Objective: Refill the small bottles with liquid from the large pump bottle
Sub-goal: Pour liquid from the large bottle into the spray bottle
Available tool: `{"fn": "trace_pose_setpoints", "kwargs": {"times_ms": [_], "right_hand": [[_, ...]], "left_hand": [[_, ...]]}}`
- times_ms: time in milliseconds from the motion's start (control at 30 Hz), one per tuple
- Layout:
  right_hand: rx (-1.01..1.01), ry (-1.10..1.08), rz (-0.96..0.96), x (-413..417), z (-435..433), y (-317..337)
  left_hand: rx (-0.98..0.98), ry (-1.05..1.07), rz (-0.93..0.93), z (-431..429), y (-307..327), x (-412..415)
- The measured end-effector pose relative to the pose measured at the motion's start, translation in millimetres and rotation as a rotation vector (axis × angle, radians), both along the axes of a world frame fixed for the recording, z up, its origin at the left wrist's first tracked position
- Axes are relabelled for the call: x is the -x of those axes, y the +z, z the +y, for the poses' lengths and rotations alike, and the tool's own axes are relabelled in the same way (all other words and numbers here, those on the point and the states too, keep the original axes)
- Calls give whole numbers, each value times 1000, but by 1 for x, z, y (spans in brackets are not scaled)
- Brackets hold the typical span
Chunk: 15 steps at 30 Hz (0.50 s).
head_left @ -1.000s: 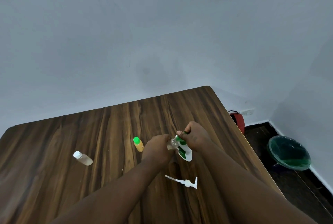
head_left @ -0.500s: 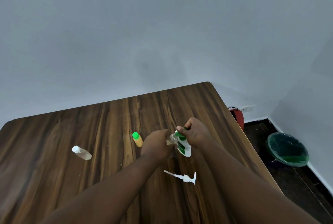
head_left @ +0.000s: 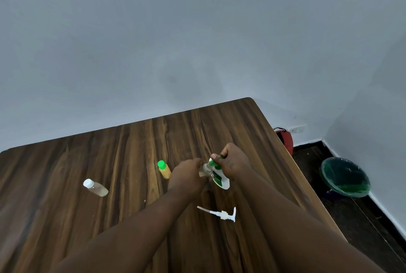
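Head view: near the wooden counter's (head_left: 131, 140) right edge, right hand (head_left: 234, 164) fingers grip the tipped white, green-labelled large bottle (head_left: 219, 179), mouth to a small clear bottle (head_left: 204, 170) held by left hand (head_left: 186, 173) fingers. Its white pump (head_left: 222, 213) lies off, so one pour seems under way. The green-capped bottle (head_left: 164, 170) and white-capped bottle (head_left: 95, 188) probably wait.

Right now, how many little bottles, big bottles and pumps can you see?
Little bottles: 3, the white-capped bottle, the green-capped bottle, the clear bottle in the left hand
Big bottles: 1, the big bottle in the right hand
Pumps: 1, the pump on the table
Total: 5
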State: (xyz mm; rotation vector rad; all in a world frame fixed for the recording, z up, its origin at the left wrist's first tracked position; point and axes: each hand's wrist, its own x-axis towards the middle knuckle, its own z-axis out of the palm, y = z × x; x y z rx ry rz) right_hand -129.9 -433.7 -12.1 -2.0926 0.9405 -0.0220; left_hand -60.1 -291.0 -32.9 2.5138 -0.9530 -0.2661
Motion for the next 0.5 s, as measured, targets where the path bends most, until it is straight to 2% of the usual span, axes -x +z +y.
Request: {"fn": "trace_pose_setpoints", "kwargs": {"times_ms": [500], "right_hand": [[17, 30, 35, -4, -5, 4]], "left_hand": [[6, -7, -19, 0, 2, -2]]}}
